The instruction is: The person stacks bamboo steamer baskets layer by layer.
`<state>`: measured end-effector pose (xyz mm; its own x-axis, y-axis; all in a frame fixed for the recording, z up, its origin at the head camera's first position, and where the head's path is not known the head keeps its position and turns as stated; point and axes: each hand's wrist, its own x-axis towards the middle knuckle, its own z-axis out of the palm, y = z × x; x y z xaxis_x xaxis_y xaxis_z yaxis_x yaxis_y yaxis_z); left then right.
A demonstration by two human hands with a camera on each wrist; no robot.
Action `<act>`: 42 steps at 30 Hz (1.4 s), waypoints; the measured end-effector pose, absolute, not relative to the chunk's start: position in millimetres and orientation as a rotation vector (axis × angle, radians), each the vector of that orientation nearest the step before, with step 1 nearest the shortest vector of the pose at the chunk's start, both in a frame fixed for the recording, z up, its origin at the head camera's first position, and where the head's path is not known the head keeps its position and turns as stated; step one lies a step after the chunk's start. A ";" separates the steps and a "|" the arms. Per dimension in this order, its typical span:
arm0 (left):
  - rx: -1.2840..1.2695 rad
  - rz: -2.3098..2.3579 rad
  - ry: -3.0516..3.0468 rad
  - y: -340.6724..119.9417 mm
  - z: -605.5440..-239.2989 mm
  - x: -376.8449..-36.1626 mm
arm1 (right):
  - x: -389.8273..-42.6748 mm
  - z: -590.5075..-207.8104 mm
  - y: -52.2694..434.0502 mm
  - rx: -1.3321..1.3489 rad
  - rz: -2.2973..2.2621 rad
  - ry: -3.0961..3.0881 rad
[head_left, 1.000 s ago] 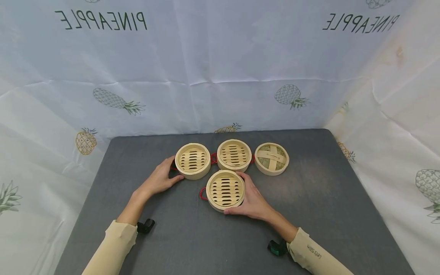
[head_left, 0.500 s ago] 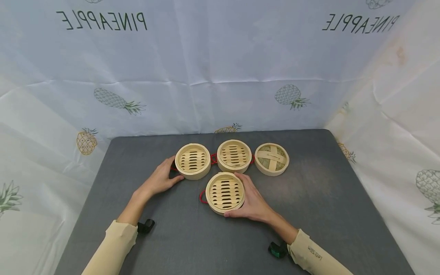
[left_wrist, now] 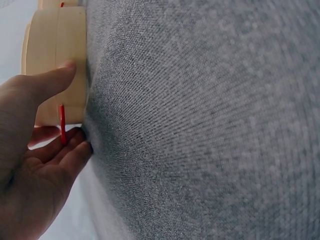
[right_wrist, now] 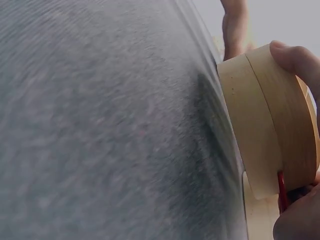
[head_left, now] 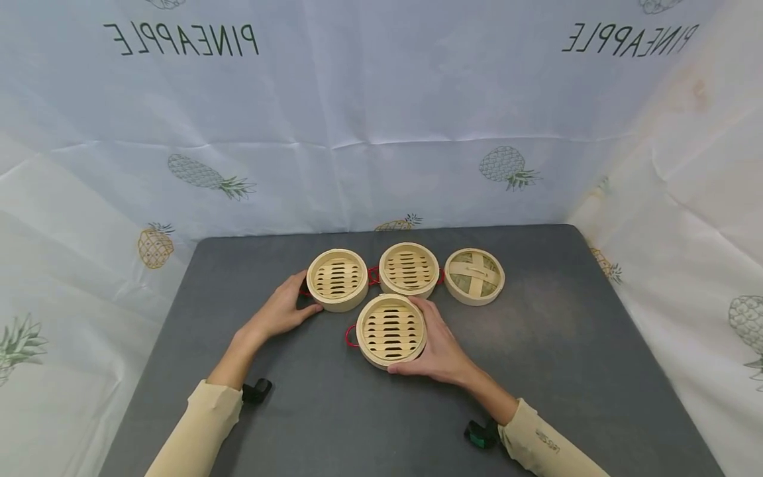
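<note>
My left hand (head_left: 281,311) holds the left bamboo steamer basket (head_left: 338,278) on the table. In the left wrist view its thumb lies on the basket's wall (left_wrist: 47,55), and its fingers are by the red handle (left_wrist: 63,120). In front of the row, my right hand (head_left: 440,351) grips a second steamer basket (head_left: 391,330) by its right side, thumb at the front. This basket has a slatted floor and a red handle (head_left: 351,336) on its left. The right wrist view shows its pale wall (right_wrist: 265,120) tilted, close over the table.
A third slatted basket (head_left: 408,267) stands at the back middle of the dark grey table (head_left: 334,411). To its right sits a round woven lid (head_left: 475,275) with crossed bamboo strips. A pineapple-print cloth (head_left: 369,99) hangs behind the table and along both sides.
The basket in my right hand dips slightly toward me, then comes back up with a small tilt. My left hand keeps its hold; the whole head view shifts slightly.
</note>
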<state>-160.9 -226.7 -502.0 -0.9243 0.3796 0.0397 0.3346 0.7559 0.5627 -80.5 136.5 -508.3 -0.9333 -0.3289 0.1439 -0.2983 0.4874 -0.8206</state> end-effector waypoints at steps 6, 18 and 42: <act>0.572 0.902 2.874 -225.0 -502.5 -160.4 | -85.2 -499.5 133.6 -0.585 -1.471 2.659; 0.567 0.903 2.869 -223.8 -504.7 -164.8 | -92.6 -491.2 131.6 -0.611 -1.510 2.636; 0.614 0.939 2.859 -228.4 -506.5 -161.9 | -107.4 -474.1 101.4 -0.700 -1.608 2.574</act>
